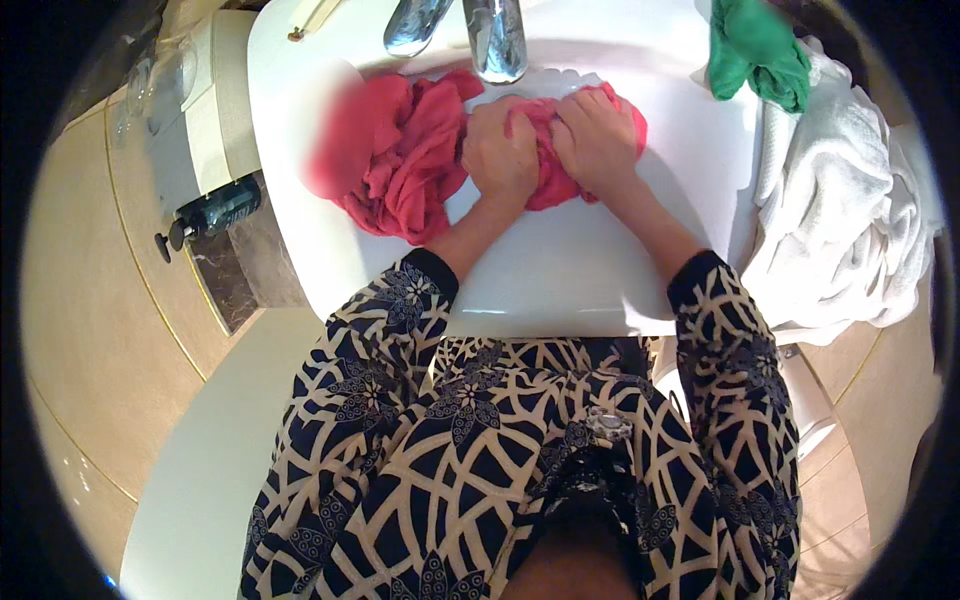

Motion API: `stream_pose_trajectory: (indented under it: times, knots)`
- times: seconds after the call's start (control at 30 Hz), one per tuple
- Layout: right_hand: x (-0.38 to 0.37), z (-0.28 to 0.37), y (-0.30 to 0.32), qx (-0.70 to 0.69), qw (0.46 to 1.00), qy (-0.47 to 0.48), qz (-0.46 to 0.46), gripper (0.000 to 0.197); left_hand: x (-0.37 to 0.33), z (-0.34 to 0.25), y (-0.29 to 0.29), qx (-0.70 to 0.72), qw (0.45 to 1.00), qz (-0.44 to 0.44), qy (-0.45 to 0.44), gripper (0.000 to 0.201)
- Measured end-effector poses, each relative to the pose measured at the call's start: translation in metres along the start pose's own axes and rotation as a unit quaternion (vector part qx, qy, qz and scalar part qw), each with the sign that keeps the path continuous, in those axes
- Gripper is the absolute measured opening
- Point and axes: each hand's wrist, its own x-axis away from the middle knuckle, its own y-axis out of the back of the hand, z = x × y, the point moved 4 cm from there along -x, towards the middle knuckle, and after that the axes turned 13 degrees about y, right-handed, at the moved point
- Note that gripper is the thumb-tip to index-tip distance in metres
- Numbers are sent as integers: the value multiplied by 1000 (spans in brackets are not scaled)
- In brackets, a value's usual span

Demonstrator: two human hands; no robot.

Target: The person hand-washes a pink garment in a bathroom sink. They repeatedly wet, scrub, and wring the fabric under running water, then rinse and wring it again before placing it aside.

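Note:
A bunched, crumpled red cloth point(415, 150) lies in the white sink point(555, 270), its larger part spread over the left side of the basin. My left hand point(503, 150) is closed round the cloth near the middle. Close beside it on the right, my right hand point(598, 140) grips another part of the same cloth, with a twisted length running between both fists. What kind of garment or cloth it is cannot be made out. Just beyond my left hand is the chrome tap spout point(497, 45), with its lever point(415, 25) to the left.
A green cloth point(755, 60) sits on the sink's far right corner. The white towel point(830, 200) hangs over the right edge. To the left are a pale box-like holder point(222, 100) and a dark pump bottle point(220, 208). A slim pale item point(314, 18) lies at the back left rim.

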Motion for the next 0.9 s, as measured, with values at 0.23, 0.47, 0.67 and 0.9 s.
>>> stream_pose_trajectory:
  times: [0.23,0.47,0.67,0.9]
  knots:
    - [-33,-27,-7,-52,974,-200,92,26,-49,-2,-7,-35,991,66,107,34]
    - [-30,-28,23,-38,991,-99,85,38,11,-44,40,104,950,99,-279,23]
    - [17,28,43,-1,991,72,112,35,35,-11,35,-5,991,66,-114,39]
    - [16,9,24,32,996,20,82,17,27,-22,1,-65,995,51,-56,24]
